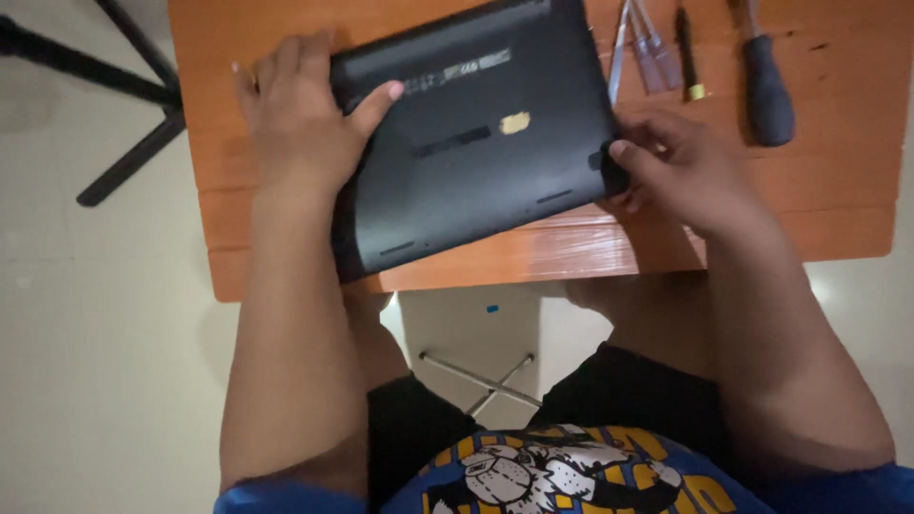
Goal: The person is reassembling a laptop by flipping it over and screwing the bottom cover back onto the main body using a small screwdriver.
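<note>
A flat black plastic laptop (476, 133), turned underside up, is lying on the orange wooden counter (838, 200), taking up the middle of the view and tilted so that its far right corner is pointing toward one o'clock. Its dark base panel is showing a small gold sticker near the centre, a few narrow vent slots and rubber strips along the near edge.

The left hand (300, 119) is sitting at nine o'clock of the laptop, palm down over the left edge, with the thumb stretching across onto the base panel and the fingers spreading flat along the far left corner; it is pressing on the casing rather than closing around it. The right hand (676, 167) is working at three o'clock, its fingers curling around the right near corner of the laptop and pinching that edge, though the fingertips are partly hiding behind the casing, so how deep the grip is going is hard to tell.

At one o'clock from the laptop, several tools are lying on the counter: a pair of slim clear-handled screwdrivers (643, 52) just beside the laptop's right edge, a thin black pen-like driver with a brass tip (687, 52) next to them, and a thick black-handled screwdriver (766, 90) further right, well apart from the laptop.
</note>
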